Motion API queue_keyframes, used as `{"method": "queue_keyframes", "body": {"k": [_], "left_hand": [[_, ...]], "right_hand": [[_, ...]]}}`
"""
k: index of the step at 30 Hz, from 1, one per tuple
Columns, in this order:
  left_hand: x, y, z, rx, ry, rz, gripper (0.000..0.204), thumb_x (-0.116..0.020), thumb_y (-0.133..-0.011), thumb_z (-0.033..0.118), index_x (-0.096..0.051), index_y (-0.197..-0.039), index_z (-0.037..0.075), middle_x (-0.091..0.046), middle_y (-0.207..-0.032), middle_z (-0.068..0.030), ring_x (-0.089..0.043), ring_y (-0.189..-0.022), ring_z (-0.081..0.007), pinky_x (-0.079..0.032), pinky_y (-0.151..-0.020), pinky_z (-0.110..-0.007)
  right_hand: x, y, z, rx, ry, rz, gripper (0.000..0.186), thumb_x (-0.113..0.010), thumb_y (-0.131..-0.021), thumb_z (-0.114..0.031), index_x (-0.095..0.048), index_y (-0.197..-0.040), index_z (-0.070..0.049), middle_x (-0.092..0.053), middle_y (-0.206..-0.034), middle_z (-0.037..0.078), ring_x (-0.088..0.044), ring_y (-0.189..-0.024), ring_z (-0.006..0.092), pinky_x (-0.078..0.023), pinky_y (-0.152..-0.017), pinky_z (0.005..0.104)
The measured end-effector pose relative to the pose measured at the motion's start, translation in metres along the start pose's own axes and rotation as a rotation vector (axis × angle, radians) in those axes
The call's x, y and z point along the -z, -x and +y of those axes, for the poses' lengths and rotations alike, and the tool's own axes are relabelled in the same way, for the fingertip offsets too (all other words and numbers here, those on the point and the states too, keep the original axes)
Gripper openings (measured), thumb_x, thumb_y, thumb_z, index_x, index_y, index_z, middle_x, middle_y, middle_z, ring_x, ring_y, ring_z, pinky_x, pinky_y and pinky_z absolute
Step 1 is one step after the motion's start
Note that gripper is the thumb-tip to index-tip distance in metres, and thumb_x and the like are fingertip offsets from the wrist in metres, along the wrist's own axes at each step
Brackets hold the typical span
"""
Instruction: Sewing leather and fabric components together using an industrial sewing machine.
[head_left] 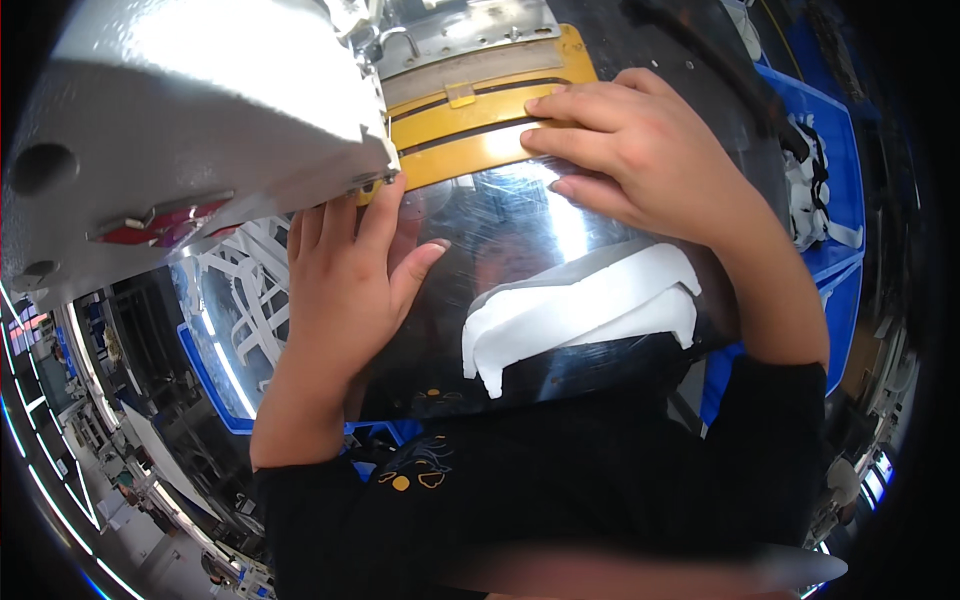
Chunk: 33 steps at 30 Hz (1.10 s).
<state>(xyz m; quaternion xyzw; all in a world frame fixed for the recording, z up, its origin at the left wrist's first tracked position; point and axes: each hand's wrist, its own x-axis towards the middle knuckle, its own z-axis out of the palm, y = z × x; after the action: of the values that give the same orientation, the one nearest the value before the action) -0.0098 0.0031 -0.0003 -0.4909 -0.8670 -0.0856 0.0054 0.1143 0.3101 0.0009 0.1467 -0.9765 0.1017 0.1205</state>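
A yellow slotted plate (470,135) lies on the shiny metal work surface (520,215), partly under a large grey machine head (250,130). My right hand (635,145) rests its outstretched fingertips on the plate's right part, thumb apart from them. Beside the machine's lower edge, my left hand (345,265) lies with fingers extended and thumb spread. Its fingertips reach the plate's near left corner, where the machine partly hides them. Neither hand holds anything. Closer to my body sit several overlapping white curved cut pieces (590,305), with a grey layer at their back edge.
On the left, a blue bin (215,385) contains many white strip-like pieces (255,290). Blue bins (845,170) at the right hold white and black pieces (808,185). A metal bracket (470,35) spans the plate's far side. A dark bar (720,60) crosses at the upper right.
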Motion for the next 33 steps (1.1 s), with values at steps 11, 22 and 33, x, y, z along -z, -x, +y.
{"method": "queue_keyframes", "body": {"k": [11, 22, 33], "left_hand": [[0.009, -0.003, -0.007, -0.015, 0.091, -0.059, 0.071, -0.086, -0.089, 0.045, -0.065, -0.152, 0.018, -0.059, -0.149, -0.0185, -0.054, -0.140, -0.0442, -0.040, -0.119, -0.058], [0.012, -0.004, -0.004, -0.009, 0.108, -0.060, 0.073, -0.087, -0.087, 0.047, -0.067, -0.151, 0.018, -0.058, -0.150, -0.0178, -0.053, -0.140, -0.0441, -0.038, -0.121, -0.058], [0.010, -0.007, -0.004, -0.034, 0.111, -0.084, 0.079, -0.089, -0.086, 0.041, -0.062, -0.156, 0.018, -0.057, -0.153, -0.0206, -0.054, -0.143, -0.0449, -0.041, -0.122, -0.055]], "right_hand": [[-0.010, 0.006, 0.009, 0.018, -0.028, 0.024, 0.033, -0.076, -0.100, -0.030, -0.076, -0.128, -0.012, -0.074, -0.139, 0.007, -0.067, -0.134, 0.0247, -0.047, -0.112, 0.0452], [-0.014, 0.009, 0.025, 0.051, -0.022, 0.098, 0.036, -0.075, -0.102, -0.040, -0.078, -0.116, -0.007, -0.076, -0.130, 0.014, -0.069, -0.123, 0.0306, -0.049, -0.110, 0.0459], [-0.015, 0.012, 0.030, 0.038, -0.041, 0.072, 0.037, -0.074, -0.102, -0.040, -0.079, -0.116, -0.007, -0.076, -0.130, 0.014, -0.069, -0.124, 0.0309, -0.049, -0.110, 0.0464]]}}
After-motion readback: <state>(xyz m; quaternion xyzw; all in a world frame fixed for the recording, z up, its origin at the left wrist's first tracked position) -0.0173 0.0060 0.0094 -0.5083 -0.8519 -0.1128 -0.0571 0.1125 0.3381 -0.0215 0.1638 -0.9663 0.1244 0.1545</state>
